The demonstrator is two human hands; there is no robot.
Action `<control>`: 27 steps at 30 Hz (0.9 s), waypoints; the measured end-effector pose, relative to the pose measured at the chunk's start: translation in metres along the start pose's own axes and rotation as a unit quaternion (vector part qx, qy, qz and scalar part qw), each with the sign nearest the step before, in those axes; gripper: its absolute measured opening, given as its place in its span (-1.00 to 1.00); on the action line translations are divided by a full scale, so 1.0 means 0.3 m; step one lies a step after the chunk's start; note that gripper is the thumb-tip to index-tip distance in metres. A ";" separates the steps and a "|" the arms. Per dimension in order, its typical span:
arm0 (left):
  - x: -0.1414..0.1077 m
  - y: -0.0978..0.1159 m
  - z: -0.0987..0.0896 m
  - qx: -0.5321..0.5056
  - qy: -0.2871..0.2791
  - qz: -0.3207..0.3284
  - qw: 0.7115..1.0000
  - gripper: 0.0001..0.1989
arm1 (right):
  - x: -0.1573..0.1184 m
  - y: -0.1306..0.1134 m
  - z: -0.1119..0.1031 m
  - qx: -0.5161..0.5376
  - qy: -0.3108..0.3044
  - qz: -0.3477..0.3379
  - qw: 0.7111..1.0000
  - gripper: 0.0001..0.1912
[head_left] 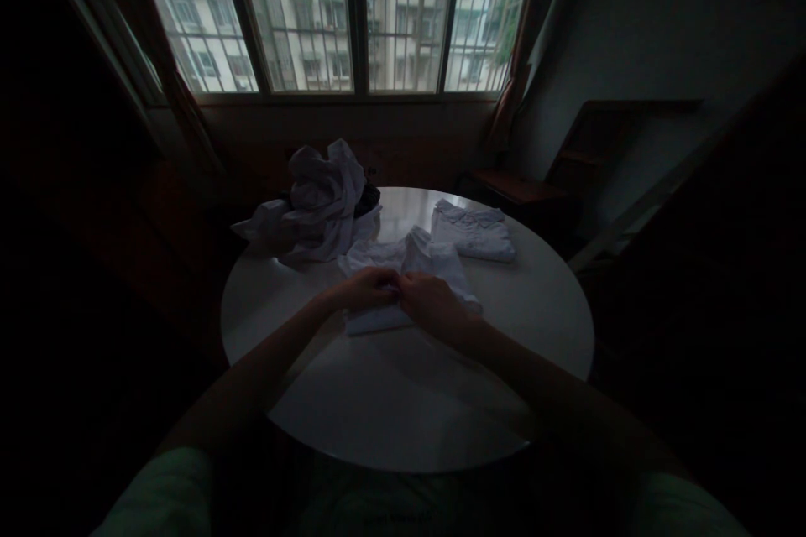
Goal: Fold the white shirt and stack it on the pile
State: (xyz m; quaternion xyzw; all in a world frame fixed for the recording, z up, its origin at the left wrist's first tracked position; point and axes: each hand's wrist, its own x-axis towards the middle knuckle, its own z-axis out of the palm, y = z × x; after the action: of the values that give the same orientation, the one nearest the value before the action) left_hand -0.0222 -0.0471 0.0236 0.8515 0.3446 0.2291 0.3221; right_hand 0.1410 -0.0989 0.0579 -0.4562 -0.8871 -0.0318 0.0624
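Observation:
A white shirt (378, 320) lies partly folded on the round white table (390, 411), its cloth bunched up toward the far side. My left hand (367, 287) and my right hand (429, 299) meet over its middle, fingers pinched together on the cloth. The fingertips almost touch each other, and the exact bit of fabric between them is hard to make out in the dim light. Behind my right hand, to the right, a folded white shirt (472, 235) with its collar at the far side lies flat on the table.
A crumpled heap of white cloth (324, 205) sits at the table's back left, partly hanging over the edge, with something dark (368, 200) beside it. A wooden chair (522, 183) stands behind the table at the right. Beyond is a barred window (358, 17).

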 end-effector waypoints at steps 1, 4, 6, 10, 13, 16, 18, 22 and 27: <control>0.001 -0.001 0.001 -0.004 0.009 0.000 1.000 -0.81 | 0.000 -0.001 0.004 -0.003 0.008 -0.003 1.000 -0.70; 0.002 -0.005 0.003 -0.017 0.024 -0.001 1.000 -0.80 | 0.003 -0.001 0.011 -0.001 0.026 -0.010 1.000 -0.70; 0.001 -0.006 0.002 -0.012 0.026 -0.002 1.000 -0.79 | 0.005 0.004 0.011 0.017 0.022 -0.010 1.000 -0.69; -0.002 -0.003 0.002 0.005 0.029 -0.004 1.000 -0.80 | 0.012 0.027 0.010 0.065 0.022 -0.027 0.997 -0.70; -0.001 -0.003 0.004 -0.006 0.033 -0.007 0.999 -0.80 | 0.016 0.043 0.012 0.094 0.040 -0.041 0.994 -0.75; 0.002 -0.006 0.001 -0.008 0.036 -0.008 0.999 -0.81 | 0.016 0.042 0.012 0.107 0.060 -0.032 0.992 -0.78; 0.005 -0.009 -0.002 -0.014 0.041 0.000 0.999 -0.82 | 0.013 0.034 0.010 0.112 0.076 -0.027 0.990 -0.77; 0.007 -0.014 -0.007 -0.016 0.055 0.005 0.998 -0.83 | 0.006 0.023 0.005 0.120 0.077 -0.028 0.989 -0.74; 0.005 -0.011 -0.012 0.015 0.043 -0.005 0.999 -0.87 | 0.010 0.028 -0.003 0.123 0.060 -0.038 0.990 -0.80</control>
State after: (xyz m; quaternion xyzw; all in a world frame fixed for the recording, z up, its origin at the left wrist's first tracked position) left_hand -0.0249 -0.0430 0.0239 0.8436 0.3658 0.2592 0.2955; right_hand 0.1463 -0.0917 0.0592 -0.4081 -0.8956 0.0482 0.1702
